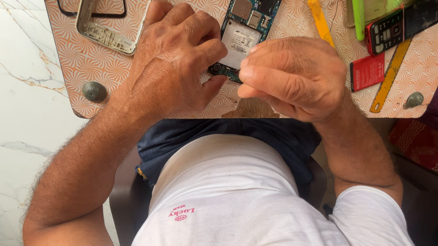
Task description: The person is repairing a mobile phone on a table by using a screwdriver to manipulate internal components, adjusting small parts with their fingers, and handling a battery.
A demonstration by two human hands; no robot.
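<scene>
Both hands on a bare phone circuit board (249, 20).
Left hand (174, 56) and right hand (291, 76) pinch its lower edge with closed fingertips; light, stiff, fragile — best held by the edges.

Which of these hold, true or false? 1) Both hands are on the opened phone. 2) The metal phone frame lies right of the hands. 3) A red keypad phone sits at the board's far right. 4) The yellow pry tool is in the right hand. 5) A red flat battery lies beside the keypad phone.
1) True: the left hand and the right hand meet at the opened phone, at its near end.
2) False: the metal phone frame lies left of the hands.
3) True: the red keypad phone is at the far right.
4) False: the yellow pry tool lies on the board, unheld.
5) True: the red battery lies just below that phone.
</scene>
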